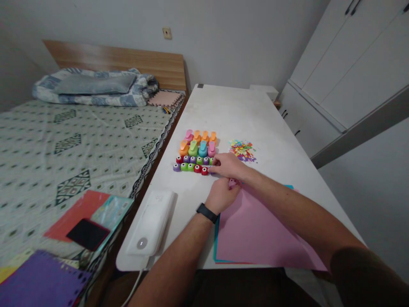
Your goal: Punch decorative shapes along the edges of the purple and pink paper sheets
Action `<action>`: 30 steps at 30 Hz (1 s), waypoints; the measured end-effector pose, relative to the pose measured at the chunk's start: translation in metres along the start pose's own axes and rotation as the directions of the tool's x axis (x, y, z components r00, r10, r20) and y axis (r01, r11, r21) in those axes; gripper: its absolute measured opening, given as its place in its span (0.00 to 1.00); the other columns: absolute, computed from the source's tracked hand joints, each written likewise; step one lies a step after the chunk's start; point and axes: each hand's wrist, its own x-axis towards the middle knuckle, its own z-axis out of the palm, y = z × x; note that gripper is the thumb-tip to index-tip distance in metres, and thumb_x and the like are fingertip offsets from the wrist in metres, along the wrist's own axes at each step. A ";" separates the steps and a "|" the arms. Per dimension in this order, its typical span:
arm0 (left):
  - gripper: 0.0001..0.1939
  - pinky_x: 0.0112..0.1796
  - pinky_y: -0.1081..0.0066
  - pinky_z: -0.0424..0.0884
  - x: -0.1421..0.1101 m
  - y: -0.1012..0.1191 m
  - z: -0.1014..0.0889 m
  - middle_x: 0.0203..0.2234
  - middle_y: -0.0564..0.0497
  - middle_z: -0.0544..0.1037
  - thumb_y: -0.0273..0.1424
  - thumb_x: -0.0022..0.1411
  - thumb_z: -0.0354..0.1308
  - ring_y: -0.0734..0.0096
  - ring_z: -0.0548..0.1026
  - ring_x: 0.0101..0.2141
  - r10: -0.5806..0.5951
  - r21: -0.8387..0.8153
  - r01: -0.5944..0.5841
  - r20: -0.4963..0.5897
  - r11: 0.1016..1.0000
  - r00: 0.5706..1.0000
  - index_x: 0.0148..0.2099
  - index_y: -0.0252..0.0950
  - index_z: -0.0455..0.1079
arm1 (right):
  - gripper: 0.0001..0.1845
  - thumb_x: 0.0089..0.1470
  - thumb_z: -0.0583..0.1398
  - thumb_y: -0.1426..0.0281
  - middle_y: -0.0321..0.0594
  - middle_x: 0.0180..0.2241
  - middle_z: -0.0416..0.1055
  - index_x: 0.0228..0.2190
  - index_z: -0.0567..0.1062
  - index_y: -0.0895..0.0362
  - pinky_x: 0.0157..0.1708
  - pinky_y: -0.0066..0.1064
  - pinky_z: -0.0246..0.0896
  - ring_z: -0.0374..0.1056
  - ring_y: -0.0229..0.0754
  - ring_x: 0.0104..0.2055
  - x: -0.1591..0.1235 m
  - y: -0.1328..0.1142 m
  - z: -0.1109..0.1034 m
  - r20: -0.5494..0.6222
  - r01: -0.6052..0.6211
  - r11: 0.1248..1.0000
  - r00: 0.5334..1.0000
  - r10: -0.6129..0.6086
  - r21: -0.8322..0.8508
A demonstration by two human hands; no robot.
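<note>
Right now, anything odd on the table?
Yes: the pink paper lies skewed, a teal sheet poking out beneath, and loose coloured paper bits are scattered beside the tidy rows of craft punches.

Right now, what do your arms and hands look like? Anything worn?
Both hands are bare. The left hand has a black wristband, possibly a watch or fitness tracker. The right hand shows no band. Both forearms are uncovered, and a dark brownish sleeve shows on the right arm.

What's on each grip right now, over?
Right hand at the small craft punch row. Left hand by a small pink item, at the pink paper. White power bank beside left hand.
</note>
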 end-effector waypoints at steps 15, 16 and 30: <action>0.14 0.38 0.67 0.70 -0.002 0.001 -0.002 0.38 0.43 0.83 0.34 0.63 0.56 0.57 0.80 0.39 -0.002 0.010 0.002 0.023 1.000 1.000 0.47 0.35 0.76 | 0.10 0.50 0.65 0.69 0.34 0.34 0.80 0.37 0.82 0.52 0.34 0.27 0.61 0.73 0.40 0.36 -0.005 -0.006 -0.014 0.105 0.018 1.000 0.994 -0.021 0.026; 0.14 0.38 0.67 0.70 -0.002 0.001 -0.002 0.39 0.43 0.83 0.34 0.63 0.56 0.57 0.80 0.40 -0.004 0.012 0.004 0.025 1.000 1.000 0.48 0.35 0.76 | 0.09 0.50 0.66 0.68 0.35 0.34 0.80 0.37 0.82 0.52 0.34 0.27 0.61 0.73 0.40 0.36 -0.004 -0.006 -0.014 0.101 0.012 1.000 0.995 -0.015 0.024; 0.11 0.36 0.69 0.67 -0.003 -0.004 0.001 0.35 0.46 0.82 0.33 0.62 0.55 0.62 0.78 0.36 0.022 -0.019 -0.022 -0.001 1.000 1.000 0.43 0.36 0.76 | 0.13 0.57 0.62 0.58 0.39 0.33 0.79 0.34 0.81 0.54 0.32 0.29 0.59 0.71 0.39 0.33 0.008 0.005 -0.023 -0.051 0.029 0.997 0.998 -0.025 0.071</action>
